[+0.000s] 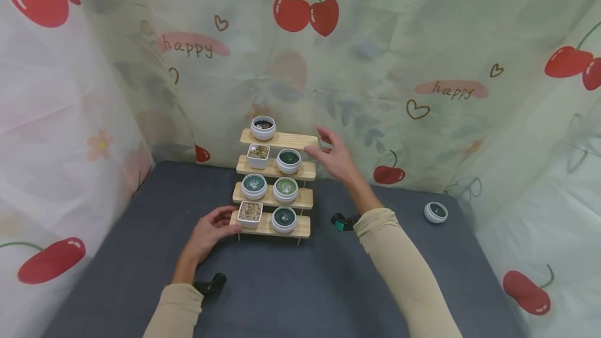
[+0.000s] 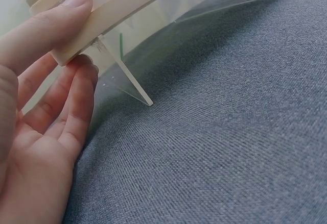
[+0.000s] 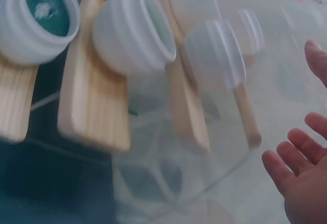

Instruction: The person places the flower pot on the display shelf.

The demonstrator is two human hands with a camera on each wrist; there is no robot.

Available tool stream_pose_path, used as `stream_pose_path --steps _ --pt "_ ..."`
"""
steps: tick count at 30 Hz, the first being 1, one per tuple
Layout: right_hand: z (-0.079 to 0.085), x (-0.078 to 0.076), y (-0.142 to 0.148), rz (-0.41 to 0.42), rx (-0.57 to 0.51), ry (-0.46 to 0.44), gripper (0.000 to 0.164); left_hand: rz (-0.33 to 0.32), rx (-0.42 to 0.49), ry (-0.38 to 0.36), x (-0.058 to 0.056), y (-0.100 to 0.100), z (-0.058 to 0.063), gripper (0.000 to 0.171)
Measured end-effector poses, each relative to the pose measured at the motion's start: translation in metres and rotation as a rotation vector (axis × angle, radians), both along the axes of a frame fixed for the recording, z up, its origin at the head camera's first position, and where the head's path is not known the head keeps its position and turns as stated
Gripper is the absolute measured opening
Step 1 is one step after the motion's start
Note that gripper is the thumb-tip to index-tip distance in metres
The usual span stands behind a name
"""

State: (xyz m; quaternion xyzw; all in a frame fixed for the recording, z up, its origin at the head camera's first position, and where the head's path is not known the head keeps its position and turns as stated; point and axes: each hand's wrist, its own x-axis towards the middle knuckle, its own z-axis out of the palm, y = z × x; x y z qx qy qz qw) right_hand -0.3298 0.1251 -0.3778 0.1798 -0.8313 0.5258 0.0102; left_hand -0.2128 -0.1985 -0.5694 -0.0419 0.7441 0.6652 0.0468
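A wooden stand with stepped plank tiers (image 1: 297, 140) on clear legs stands at the back of the dark table. Small white pots sit on it: a round one with dark contents (image 1: 263, 128) alone on the top tier at left, and pairs on the tiers below. My left hand (image 1: 209, 230) grips the left end of the bottom plank (image 2: 127, 10), thumb on top and fingertips under it, beside a square dish of grainy bits (image 1: 250, 213). My right hand (image 1: 334, 156) holds nothing; its fingers are spread by the top plank's right end, apart from it in the right wrist view.
A single round white pot with green contents (image 1: 435, 213) sits at the table's right side. Behind the stand hangs a cherry-print curtain (image 1: 357, 67), which also lines both sides of the dark cloth-covered table (image 1: 281, 286).
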Motion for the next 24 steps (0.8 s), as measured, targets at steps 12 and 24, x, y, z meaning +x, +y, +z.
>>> stream_pose_path --steps 12,24 --pt "-0.02 0.02 0.061 -0.091 0.061 -0.044 0.081 -0.004 0.003 0.004 0.0 0.001 -0.001 0.072" --pt "-0.047 0.045 0.14 -0.297 0.08 -0.084 0.089 -0.01 -0.004 0.004 0.0 0.0 0.0 0.072"
